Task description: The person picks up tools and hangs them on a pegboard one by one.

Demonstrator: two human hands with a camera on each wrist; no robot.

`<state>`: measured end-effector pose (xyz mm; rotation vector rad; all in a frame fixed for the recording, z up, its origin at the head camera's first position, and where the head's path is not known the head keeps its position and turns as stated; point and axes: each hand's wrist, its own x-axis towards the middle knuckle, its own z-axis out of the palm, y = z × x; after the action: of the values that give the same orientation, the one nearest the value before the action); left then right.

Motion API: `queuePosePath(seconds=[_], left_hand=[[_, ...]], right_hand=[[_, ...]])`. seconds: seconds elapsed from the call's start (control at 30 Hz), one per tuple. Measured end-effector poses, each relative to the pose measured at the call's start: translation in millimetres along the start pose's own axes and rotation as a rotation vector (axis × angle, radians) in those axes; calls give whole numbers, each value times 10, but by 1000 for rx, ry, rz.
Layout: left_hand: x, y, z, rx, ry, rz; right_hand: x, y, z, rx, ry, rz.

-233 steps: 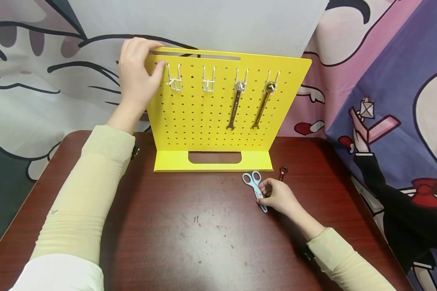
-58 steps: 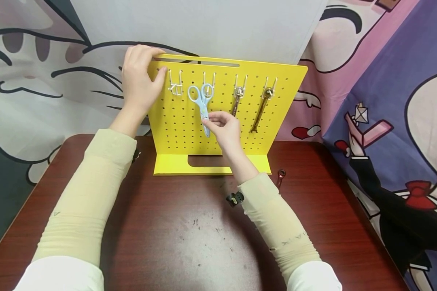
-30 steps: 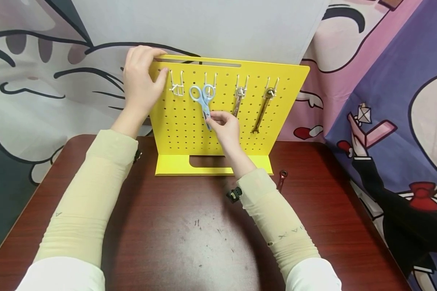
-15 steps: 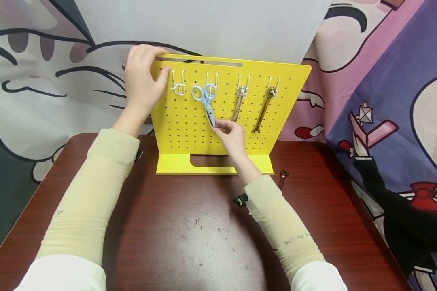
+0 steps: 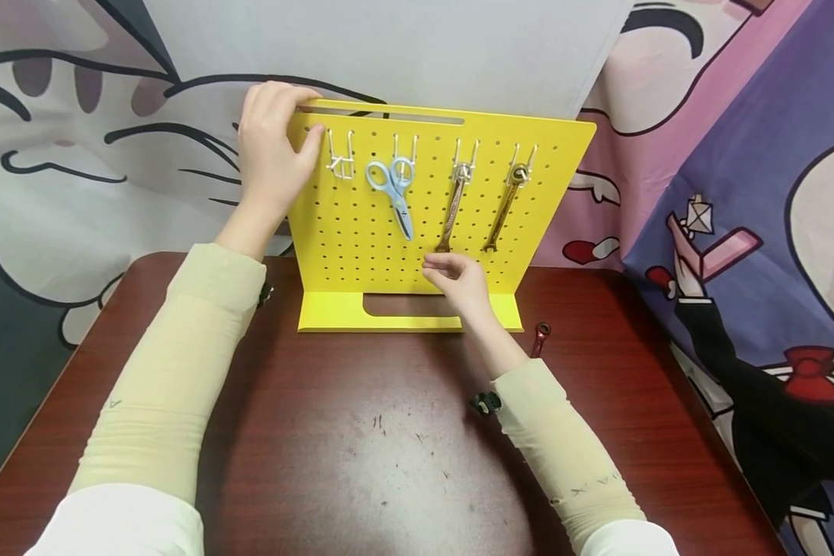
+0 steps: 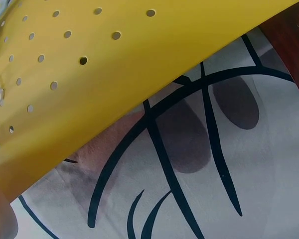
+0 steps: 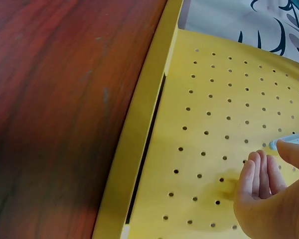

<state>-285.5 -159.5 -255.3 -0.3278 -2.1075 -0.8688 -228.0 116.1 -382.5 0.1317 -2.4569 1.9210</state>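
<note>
A yellow pegboard point(image 5: 350, 232) stands on the table, and my left hand point(image 5: 274, 147) grips its upper left corner, thumb in front and fingers over the top edge. Light-blue scissors point(image 5: 398, 202) hang by a handle loop from the second white hook, blades slanting down to the right. My right hand point(image 5: 464, 284) is below and right of them, holding nothing. In the right wrist view its fingers are loosely bent, the thumb overlapping the scissors' tip point(image 7: 273, 145). Two combination wrenches, one silver point(image 5: 450, 212) and one darker point(image 5: 503, 208), hang from the hooks further right.
The leftmost white hook point(image 5: 340, 166) carries no tool. A reddish ring-ended wrench point(image 5: 541, 333) lies on the dark red wooden table point(image 5: 361, 463) right of the board's base, partly behind my right sleeve. Cartoon-printed cloth point(image 5: 42, 201) hangs behind and beside the table.
The scissors were lifted from the table to the second hook. My right hand has let go of them and drawn down and right. My left hand keeps its grip on the pegboard.
</note>
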Motion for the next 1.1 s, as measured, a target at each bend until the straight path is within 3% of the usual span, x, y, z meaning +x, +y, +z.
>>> queuePosePath(seconds=[0.27, 0.73, 1.1], left_hand=[[2, -1, 6, 1, 3, -1], [-5, 6, 0, 4, 1, -4], [0, 15, -11, 2, 0, -7]], right_hand=[[-201, 77, -245, -30, -41, 17], [-542, 187, -579, -73, -9, 20], [-762, 306, -870, -165, -20, 13]])
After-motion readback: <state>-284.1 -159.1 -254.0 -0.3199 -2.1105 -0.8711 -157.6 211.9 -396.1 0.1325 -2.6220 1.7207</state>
